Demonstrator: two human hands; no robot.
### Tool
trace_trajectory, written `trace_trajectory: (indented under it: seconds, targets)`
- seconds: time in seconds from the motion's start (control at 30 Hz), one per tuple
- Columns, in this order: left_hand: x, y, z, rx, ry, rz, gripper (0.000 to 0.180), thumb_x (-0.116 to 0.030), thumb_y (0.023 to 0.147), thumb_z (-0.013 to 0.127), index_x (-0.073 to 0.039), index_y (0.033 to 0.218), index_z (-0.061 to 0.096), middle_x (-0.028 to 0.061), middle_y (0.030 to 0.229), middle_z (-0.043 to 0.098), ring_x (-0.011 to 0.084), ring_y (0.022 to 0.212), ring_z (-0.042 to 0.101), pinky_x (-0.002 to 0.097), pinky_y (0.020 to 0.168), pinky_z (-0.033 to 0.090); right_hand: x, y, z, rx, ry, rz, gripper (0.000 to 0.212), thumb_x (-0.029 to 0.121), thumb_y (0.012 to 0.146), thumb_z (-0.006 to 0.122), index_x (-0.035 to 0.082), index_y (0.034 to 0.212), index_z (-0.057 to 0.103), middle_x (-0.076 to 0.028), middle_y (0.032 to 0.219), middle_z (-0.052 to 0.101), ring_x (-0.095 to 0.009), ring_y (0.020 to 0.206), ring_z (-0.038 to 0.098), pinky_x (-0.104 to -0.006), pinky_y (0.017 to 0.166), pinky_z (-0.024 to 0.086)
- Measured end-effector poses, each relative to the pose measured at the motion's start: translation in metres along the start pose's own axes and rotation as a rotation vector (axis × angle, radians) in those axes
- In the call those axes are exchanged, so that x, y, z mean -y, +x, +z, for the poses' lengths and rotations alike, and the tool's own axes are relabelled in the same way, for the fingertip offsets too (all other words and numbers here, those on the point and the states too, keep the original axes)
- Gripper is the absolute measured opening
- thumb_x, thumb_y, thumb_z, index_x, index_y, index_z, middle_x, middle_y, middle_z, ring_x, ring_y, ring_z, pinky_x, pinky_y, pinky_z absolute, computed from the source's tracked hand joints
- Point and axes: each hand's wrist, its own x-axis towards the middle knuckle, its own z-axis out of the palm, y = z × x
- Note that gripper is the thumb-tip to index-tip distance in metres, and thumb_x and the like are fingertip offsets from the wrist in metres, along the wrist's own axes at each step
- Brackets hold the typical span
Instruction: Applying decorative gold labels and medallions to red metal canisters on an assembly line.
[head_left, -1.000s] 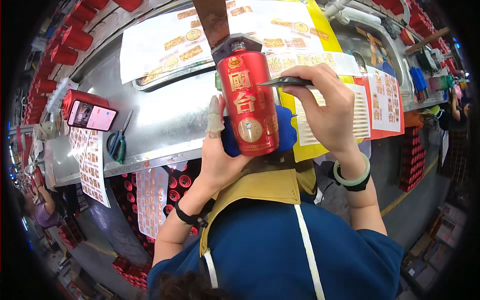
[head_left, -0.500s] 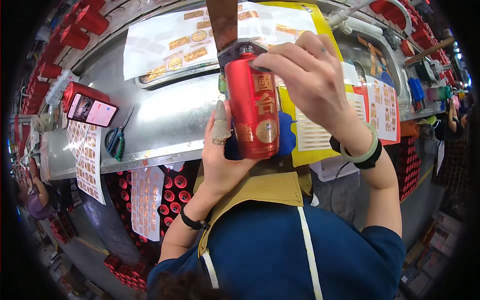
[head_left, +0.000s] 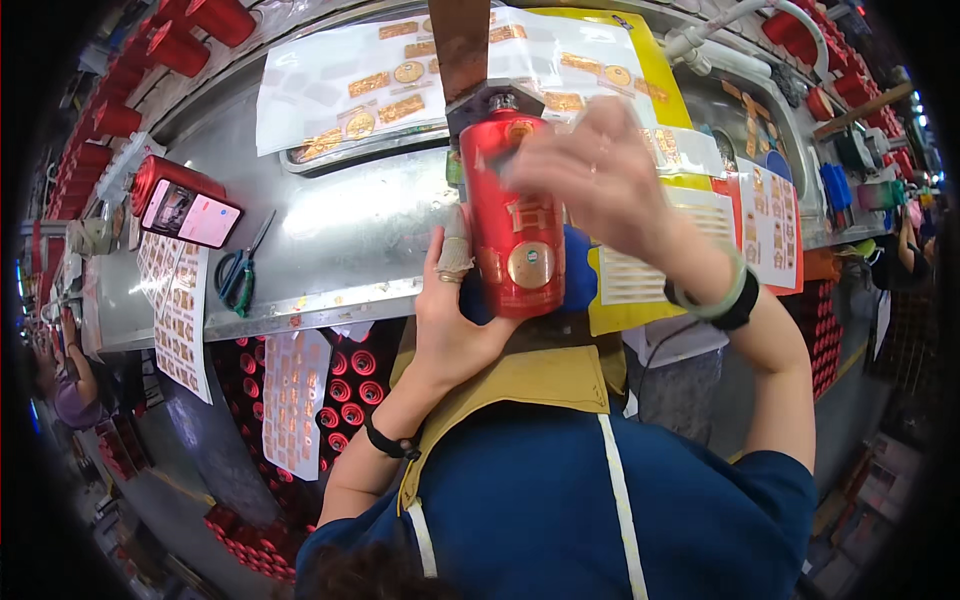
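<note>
A glossy red bottle (head_left: 492, 245) with gold lettering and a round gold emblem stands nearly upright before me, its dark neck uppermost. My left hand (head_left: 452, 335) holds it low on the left side, the thumb along its base. A pale cloth-like cover (head_left: 455, 250) wraps one left finger. My right hand (head_left: 610, 185) is over the bottle's upper right front and hides part of the lettering. Motion smears its fingers, so I cannot tell whether they hold anything. Behind the bottle's lower part shows a blue support (head_left: 578, 270).
White sheets of gold decals (head_left: 335, 85) lie at the back of the metal bench (head_left: 350, 215). To the left are scissors (head_left: 238, 280) and a phone (head_left: 195, 215) propped on another red bottle (head_left: 160, 175). A striped white sheet (head_left: 625, 270) rests on yellow board at right. Red bottles (head_left: 350, 388) stand below.
My right hand, sharp and pinched at the bottle's shoulder before, is now blurred and a little lower over its front. The left hand keeps its hold. The whole view has shifted slightly.
</note>
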Motion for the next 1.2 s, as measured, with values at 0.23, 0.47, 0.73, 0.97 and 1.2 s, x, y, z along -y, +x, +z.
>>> trace_trajectory:
  seconds: [0.23, 0.47, 0.73, 0.97, 1.2]
  targets:
    - [0.001, 0.001, -0.009, 0.082, 0.127, 0.085, 0.096, -0.008, 0.077, 0.085, 0.008, 0.157, 0.034, 0.0252, 0.141, 0.061, 0.0313, 0.129, 0.062, 0.0389, 0.108, 0.048, 0.003, 0.006, 0.002, -0.036, 0.167, 0.138, 0.028, 0.012, 0.079, 0.073, 0.016, 0.106, 0.073, 0.002, 0.094, 0.073, -0.019, 0.08, 0.059, -0.0357, 0.077, 0.043]
    - [0.007, 0.004, -0.011, 0.122, 0.204, 0.206, 0.097, -0.009, 0.079, 0.084, 0.007, 0.158, 0.031, 0.0273, 0.151, 0.051, 0.0363, 0.136, 0.056, 0.0408, 0.113, 0.044, 0.036, -0.029, -0.009, 0.049, 0.219, -0.111, 0.026, 0.015, 0.08, 0.07, 0.02, 0.105, 0.076, 0.005, 0.103, 0.071, -0.019, 0.079, 0.054, -0.036, 0.076, 0.045]
    - [-0.009, 0.024, -0.031, 0.195, -0.005, 0.101, 0.111, -0.028, 0.079, 0.089, -0.001, 0.164, 0.024, 0.0246, 0.155, 0.048, 0.0365, 0.144, 0.048, 0.0438, 0.119, 0.036, -0.021, 0.032, -0.023, -0.19, -0.12, 0.303, 0.018, 0.006, 0.087, 0.074, 0.008, 0.105, 0.072, -0.01, 0.087, 0.068, -0.03, 0.081, 0.064, -0.0405, 0.077, 0.048]
    - [-0.022, 0.056, -0.018, 0.045, 0.28, 0.221, 0.086, -0.038, 0.081, 0.085, -0.002, 0.151, 0.05, 0.0307, 0.154, 0.041, 0.0473, 0.136, 0.047, 0.0504, 0.112, 0.042, 0.021, 0.024, -0.05, -0.274, 0.28, 0.67, 0.021, 0.004, 0.094, 0.074, 0.002, 0.115, 0.071, -0.009, 0.097, 0.074, -0.016, 0.088, 0.069, -0.0275, 0.082, 0.052]
    - [-0.045, 0.072, -0.016, 0.081, 0.536, 0.262, 0.076, -0.047, 0.07, 0.09, -0.009, 0.132, 0.069, 0.032, 0.141, 0.047, 0.0476, 0.123, 0.056, 0.048, 0.092, 0.057, 0.037, -0.014, -0.075, -0.32, 0.399, 0.936, 0.024, 0.011, 0.1, 0.072, -0.002, 0.12, 0.069, -0.004, 0.101, 0.07, -0.009, 0.092, 0.062, -0.0229, 0.086, 0.049]
